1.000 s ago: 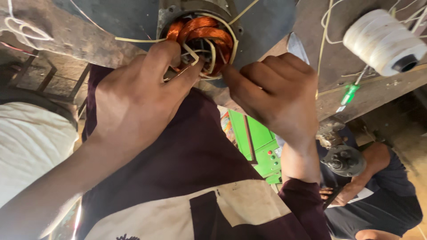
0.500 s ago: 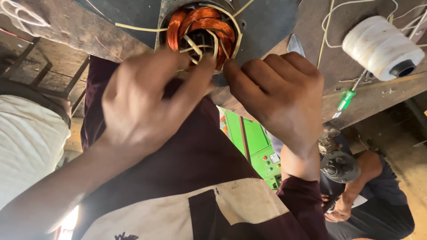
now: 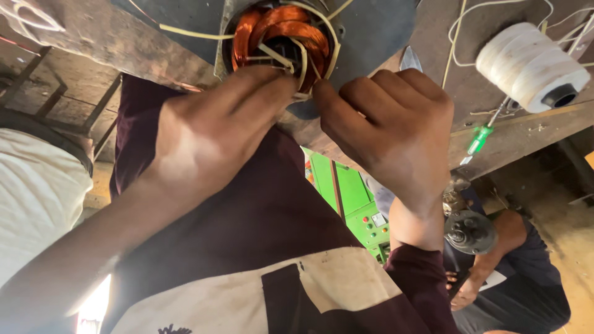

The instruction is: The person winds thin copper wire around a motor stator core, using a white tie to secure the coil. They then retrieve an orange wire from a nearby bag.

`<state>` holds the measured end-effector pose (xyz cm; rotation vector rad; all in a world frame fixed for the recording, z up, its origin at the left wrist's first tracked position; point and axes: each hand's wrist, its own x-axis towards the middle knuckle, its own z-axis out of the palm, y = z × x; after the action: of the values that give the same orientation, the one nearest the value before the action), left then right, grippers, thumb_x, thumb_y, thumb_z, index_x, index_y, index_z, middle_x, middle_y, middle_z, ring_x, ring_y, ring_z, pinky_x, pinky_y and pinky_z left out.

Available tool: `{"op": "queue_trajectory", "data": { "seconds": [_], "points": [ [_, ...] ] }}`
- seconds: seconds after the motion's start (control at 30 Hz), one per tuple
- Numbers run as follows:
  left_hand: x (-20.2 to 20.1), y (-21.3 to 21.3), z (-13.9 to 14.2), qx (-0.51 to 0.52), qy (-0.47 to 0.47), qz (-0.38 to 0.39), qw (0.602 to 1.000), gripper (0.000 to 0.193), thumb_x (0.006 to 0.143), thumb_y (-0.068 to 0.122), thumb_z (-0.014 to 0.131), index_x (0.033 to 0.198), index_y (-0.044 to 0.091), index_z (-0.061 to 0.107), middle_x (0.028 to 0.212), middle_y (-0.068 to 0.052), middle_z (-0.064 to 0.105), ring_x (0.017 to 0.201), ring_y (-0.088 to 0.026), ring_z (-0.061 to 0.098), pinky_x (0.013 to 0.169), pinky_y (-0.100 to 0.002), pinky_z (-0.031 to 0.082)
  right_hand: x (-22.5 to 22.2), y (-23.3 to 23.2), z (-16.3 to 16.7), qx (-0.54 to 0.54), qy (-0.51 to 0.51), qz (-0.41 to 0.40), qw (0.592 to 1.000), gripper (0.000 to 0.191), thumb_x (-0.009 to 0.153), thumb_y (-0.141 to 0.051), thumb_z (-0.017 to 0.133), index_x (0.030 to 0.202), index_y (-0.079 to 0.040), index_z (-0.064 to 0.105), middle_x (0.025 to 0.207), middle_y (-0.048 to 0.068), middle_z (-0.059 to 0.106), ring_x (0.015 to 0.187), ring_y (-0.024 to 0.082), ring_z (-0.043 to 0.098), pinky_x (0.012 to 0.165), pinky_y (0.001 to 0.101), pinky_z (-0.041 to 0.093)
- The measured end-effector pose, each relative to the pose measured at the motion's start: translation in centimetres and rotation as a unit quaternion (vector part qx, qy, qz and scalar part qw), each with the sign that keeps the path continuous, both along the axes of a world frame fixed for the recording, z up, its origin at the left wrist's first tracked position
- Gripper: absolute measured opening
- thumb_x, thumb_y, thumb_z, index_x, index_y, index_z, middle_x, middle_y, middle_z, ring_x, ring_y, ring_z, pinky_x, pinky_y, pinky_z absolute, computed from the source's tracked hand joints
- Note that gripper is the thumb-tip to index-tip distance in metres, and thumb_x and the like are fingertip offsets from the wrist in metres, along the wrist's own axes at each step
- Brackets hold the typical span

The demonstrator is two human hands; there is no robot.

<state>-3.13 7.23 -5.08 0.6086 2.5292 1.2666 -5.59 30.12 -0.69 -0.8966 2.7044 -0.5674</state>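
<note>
Both hands up close at a round motor part with shiny orange copper wire (image 3: pixel 281 31) wound inside. Left hand (image 3: pixel 210 133) with fingers bunched together, tips pressed on thin pale cords (image 3: pixel 291 59) right at the edge of the copper. Right hand (image 3: pixel 396 124) curled almost into a fist, just beside the left, thumb and first finger pinched near the same pale cords. Hard to tell which cord sits in which pinch. Hands nearly touching, a small gap between the fingertips.

Above both hands, the grey metal shell (image 3: pixel 371 31) around the copper, resting on a dark worn bench (image 3: pixel 93 43). More pale cord running out to the left over the bench.

Up and to the right of the right hand, a big spool of white string (image 3: pixel 526 65). Just below the spool, a green-handled screwdriver (image 3: pixel 482 137).

Below the right hand, a green machine with small buttons (image 3: pixel 352 198). Further down on that side, another person (image 3: pixel 513 272) bent low with a round grey metal piece (image 3: pixel 469 232) in hand.

Under the left hand, a dark maroon sleeve and a cream apron (image 3: pixel 247 291).
</note>
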Motion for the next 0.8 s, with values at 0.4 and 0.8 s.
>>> {"op": "queue_trajectory", "data": {
  "seconds": [0.4, 0.8],
  "points": [
    [0.0, 1.0, 1.0, -0.015, -0.016, 0.001, 1.000, 0.026, 0.099, 0.006, 0.079, 0.124, 0.008, 0.071, 0.120, -0.005, 0.066, 0.081, -0.018, 0.071, 0.065, -0.028, 0.057, 0.3, 0.7, -0.3, -0.032, -0.036, -0.038, 0.998, 0.025, 0.093, -0.008, 0.086, 0.112, -0.008, 0.071, 0.086, 0.000, 0.061, 0.076, 0.018, 0.061, 0.066, 0.0330, 0.043],
    [1.2, -0.7, 1.8, -0.087, 0.088, -0.016, 0.992, 0.027, 0.091, 0.005, 0.074, 0.118, 0.004, 0.071, 0.120, -0.009, 0.070, 0.080, -0.016, 0.074, 0.061, -0.027, 0.057, 6.3, 0.8, -1.8, -0.085, -0.094, -0.235, 0.964, 0.018, 0.101, -0.002, 0.083, 0.116, -0.004, 0.072, 0.092, 0.009, 0.069, 0.074, 0.021, 0.066, 0.066, 0.0326, 0.049]
  ]
}}
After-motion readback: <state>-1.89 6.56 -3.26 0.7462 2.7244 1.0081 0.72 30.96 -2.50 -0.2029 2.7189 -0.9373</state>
